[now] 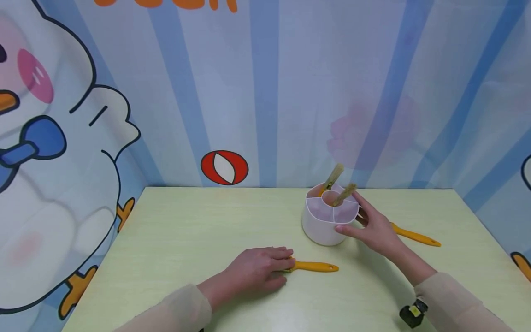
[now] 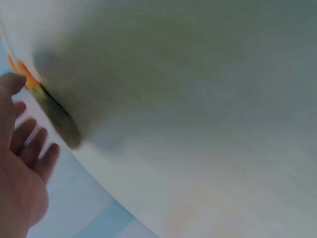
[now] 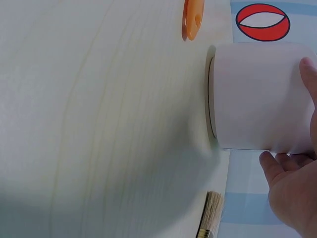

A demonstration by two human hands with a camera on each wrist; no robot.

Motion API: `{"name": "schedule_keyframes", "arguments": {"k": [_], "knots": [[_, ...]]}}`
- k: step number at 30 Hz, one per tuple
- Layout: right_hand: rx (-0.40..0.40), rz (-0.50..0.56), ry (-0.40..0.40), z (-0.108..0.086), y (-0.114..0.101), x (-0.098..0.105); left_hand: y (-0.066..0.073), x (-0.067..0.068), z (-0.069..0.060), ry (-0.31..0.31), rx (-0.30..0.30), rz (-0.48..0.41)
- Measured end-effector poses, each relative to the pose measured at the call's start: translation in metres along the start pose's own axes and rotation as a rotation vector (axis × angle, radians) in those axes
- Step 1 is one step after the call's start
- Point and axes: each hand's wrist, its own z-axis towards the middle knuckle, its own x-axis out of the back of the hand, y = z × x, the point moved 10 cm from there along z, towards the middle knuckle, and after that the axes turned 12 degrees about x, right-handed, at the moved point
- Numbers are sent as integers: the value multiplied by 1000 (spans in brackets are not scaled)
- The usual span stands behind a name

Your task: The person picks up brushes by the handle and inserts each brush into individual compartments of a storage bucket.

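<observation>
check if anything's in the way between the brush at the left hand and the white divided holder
Nothing visible stands between that brush and the holder: only bare tabletop shows between them in the head view. The right hand grips the holder's right side, out of that gap.

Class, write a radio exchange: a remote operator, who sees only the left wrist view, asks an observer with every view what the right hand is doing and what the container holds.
Operator: My view shows the left hand beside an orange-handled brush. What is the right hand doing?
Observer: It grips a pale, round container by its side, as the head view shows.
Operator: Is anything inside the container?
Observer: Yes, bristles up: a middle brush in the round central compartment and a rear brush in a compartment behind it.
</observation>
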Motion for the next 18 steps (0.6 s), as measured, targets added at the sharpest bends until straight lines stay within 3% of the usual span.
{"name": "schedule_keyframes", "arguments": {"k": [4,7,12,18], "knots": [[7,-11,-1,-2,-1,-1,8,0,-4,5,210,-36],[10,-16,0,-2,-1,0,19,-2,-8,-2,309,-39],[12,-13,3,-1,0,0,32,-7,-12,-20,365,-25],[12,-2,3,-1,0,-1,25,-12,-10,3,369,-3]]}}
